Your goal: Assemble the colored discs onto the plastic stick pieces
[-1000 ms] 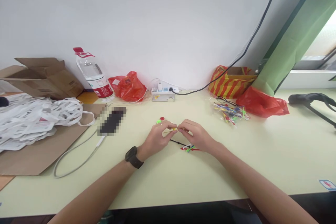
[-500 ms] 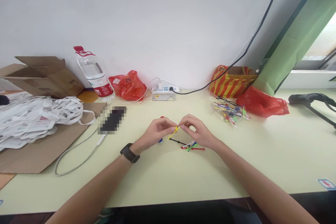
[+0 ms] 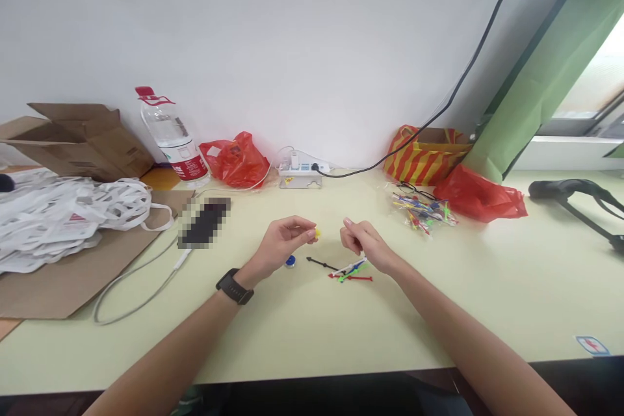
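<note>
My left hand (image 3: 287, 244), a black watch on its wrist, pinches a small yellow plastic piece (image 3: 317, 233) between thumb and fingertips; most of it is hidden or seen end-on. Apart from it, my right hand (image 3: 366, 244) is closed with the fingers curled in, and whatever they may hold is hidden. Below the hands lies a loose group of thin plastic arrows: a black arrow (image 3: 322, 264), a white arrow (image 3: 349, 266), a green arrow (image 3: 351, 273) and a red arrow (image 3: 358, 278), with a bit of blue among them. Beneath my left hand sits a small blue-and-white round item (image 3: 290, 262).
Behind my right hand lies a clear bag of coloured plastic pieces (image 3: 423, 209), beside a red plastic bag (image 3: 480, 195). A power strip (image 3: 303, 168) stands by the wall. Leftward are a phone (image 3: 205, 222) with its cable, a large bottle (image 3: 176, 143) and a heap of white straps (image 3: 63, 221).
My hands have moved apart; they were together at the yellow piece. It stays with my left hand, now showing only a small part. My right hand has drawn back rightward, fingers curled.
</note>
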Motion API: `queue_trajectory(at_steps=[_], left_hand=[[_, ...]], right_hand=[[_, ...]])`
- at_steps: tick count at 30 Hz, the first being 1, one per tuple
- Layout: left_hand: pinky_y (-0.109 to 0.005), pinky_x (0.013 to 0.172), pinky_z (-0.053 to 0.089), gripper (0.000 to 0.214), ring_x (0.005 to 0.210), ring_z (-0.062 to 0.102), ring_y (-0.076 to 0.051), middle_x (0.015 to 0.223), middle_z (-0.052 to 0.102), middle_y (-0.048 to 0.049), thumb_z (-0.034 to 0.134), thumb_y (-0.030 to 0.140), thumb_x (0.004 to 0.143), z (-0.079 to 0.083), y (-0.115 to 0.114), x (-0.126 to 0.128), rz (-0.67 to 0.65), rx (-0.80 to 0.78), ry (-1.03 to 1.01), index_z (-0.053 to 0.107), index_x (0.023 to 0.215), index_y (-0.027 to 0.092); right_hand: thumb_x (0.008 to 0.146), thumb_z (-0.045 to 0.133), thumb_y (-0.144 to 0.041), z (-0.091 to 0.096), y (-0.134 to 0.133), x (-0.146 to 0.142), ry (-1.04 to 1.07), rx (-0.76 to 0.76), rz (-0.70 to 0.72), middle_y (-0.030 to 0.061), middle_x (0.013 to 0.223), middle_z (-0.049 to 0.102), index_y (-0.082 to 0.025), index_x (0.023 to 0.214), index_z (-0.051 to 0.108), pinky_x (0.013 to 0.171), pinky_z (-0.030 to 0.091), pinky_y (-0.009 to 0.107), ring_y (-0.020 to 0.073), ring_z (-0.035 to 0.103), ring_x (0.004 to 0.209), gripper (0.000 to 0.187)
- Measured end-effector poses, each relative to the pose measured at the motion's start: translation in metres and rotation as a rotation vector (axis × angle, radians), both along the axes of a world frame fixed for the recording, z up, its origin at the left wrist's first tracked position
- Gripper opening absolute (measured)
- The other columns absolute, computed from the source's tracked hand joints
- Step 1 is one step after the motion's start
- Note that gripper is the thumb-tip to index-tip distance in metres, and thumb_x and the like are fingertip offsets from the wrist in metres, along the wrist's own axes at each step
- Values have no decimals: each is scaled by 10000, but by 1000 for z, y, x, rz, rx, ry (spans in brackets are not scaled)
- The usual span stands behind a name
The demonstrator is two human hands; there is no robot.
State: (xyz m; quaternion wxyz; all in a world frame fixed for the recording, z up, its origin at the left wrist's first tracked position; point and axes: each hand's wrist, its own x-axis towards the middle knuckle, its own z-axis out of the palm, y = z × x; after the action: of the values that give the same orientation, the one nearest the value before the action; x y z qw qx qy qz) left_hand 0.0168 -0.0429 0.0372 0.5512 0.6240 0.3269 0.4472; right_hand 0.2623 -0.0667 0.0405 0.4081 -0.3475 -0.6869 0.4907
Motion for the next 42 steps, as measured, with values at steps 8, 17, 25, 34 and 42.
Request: queue_trajectory(at_steps=[8, 17, 25, 34, 42], left_hand=[[-323, 738, 543, 249, 812, 672, -182, 914, 785, -68, 836, 415, 855, -7, 0, 8, 116, 245, 189, 810, 967, 194], [-322, 688, 444, 240, 763, 605, -170, 917, 799, -48, 854, 427, 838, -17, -4, 11, 165, 349, 283, 806, 946, 218], [-333, 739, 465, 235, 836, 651, -185, 1032, 801, -42, 816, 396, 881, -15, -9, 12, 136, 469, 391, 774, 1055, 243], [-414, 974, 514, 299, 1114, 647, -263, 1160, 749, -81, 740, 355, 937, -10, -4, 0, 168, 671, 542, 710, 1220, 262], [-361, 874, 503, 162, 989, 665, -239, 1020, 748, -71, 663, 359, 976, -14, 22, -21, 192, 647, 643, 748, 1032, 233]], right_hand=[[984, 572, -655, 4, -2, -12, -54, 20, -63, -25, 766, 487, -211, 949, 601, 603, 344, 280, 142, 411, 669, 447], [992, 570, -638, -7, 0, -16, -99, -8, -20, -28, 758, 501, -197, 871, 578, 590, 335, 270, 126, 393, 644, 458], [984, 588, -603, -9, 2, -12, -129, -50, 11, -29, 744, 518, -190, 875, 576, 586, 328, 265, 124, 411, 642, 427], [967, 610, -523, -12, 10, 1, -218, 33, -96, -22, 722, 543, -196, 861, 601, 565, 351, 268, 132, 444, 633, 344], [941, 616, -419, -18, 21, 23, -519, 109, -286, -14, 655, 605, -208, 755, 588, 564, 352, 282, 144, 512, 593, 282]])
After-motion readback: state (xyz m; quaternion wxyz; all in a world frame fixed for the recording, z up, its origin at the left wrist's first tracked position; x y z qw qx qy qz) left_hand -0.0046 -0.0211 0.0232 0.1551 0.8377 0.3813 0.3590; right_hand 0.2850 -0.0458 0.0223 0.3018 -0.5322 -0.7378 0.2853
